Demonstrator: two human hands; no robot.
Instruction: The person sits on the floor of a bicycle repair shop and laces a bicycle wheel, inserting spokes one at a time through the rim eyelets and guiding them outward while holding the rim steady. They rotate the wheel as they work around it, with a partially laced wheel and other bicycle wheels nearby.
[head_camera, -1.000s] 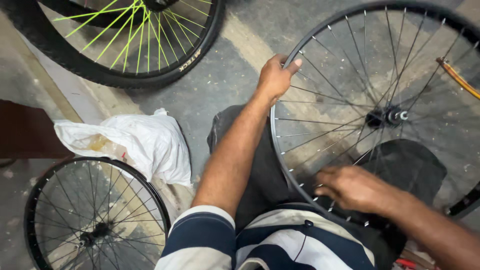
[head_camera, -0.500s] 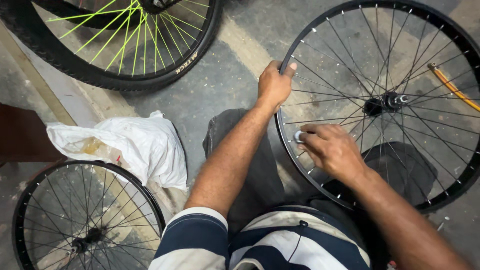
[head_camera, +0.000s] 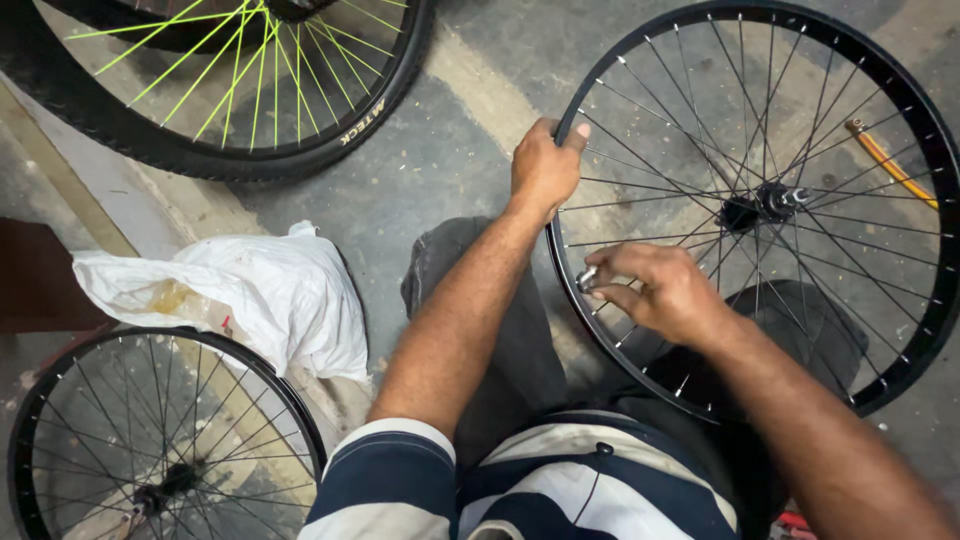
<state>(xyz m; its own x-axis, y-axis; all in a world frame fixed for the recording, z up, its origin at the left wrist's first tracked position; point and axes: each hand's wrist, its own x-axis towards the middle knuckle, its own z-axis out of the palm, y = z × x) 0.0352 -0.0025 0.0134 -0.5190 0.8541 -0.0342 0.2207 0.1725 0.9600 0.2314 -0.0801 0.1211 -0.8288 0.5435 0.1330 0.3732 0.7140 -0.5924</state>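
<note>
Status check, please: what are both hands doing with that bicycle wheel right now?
Left hand gripping black wheel rim. Right hand pinching small silver tool at spokes by rim. Yellow-handled tool lying under wheel, clear of hands.

Single head view, facing steeply down, close over lap, floor

a bag (head_camera: 250, 290) lies between two wheels (head_camera: 255, 80), left of the held wheel (head_camera: 900, 330).
</note>
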